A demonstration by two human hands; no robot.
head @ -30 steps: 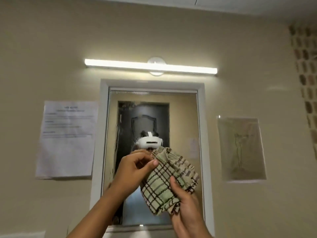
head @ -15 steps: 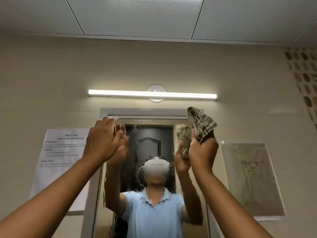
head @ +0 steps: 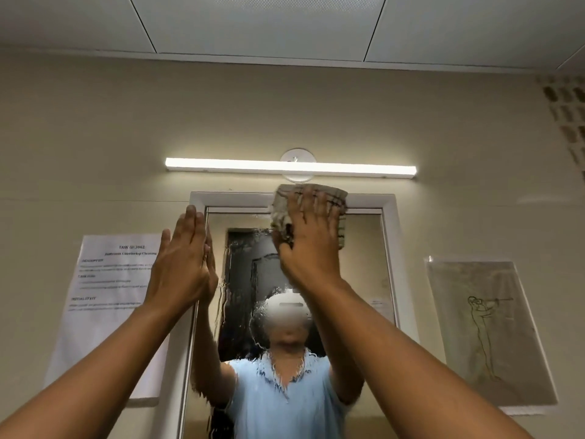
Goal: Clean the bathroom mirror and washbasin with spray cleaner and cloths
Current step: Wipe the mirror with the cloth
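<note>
The checked cloth (head: 311, 198) is up at the very top of the mirror (head: 361, 264), bunched across the upper frame edge just under the tube light (head: 290, 167). The right hand (head: 311, 242) is flat over it, fingers straight and spread, pressing the cloth against the glass; part of the fabric hangs folded beside the thumb. Over to the left hand (head: 183, 264): open, fingers straight and together, palm against the mirror's left frame (head: 198, 198) near its top corner, holding nothing. Wet streaks run down the glass across the middle, blurring the reflection of a person in a light blue shirt with both arms raised. Behind that reflection, a dark door shows in the mirror. Out on the beige wall, a printed notice sheet (head: 107, 312) hangs left of the mirror, partly behind the left forearm. On the right hangs a line drawing of a standing figure (head: 487, 334) under a clear sleeve. Ceiling panels (head: 259, 23) run across the top.
</note>
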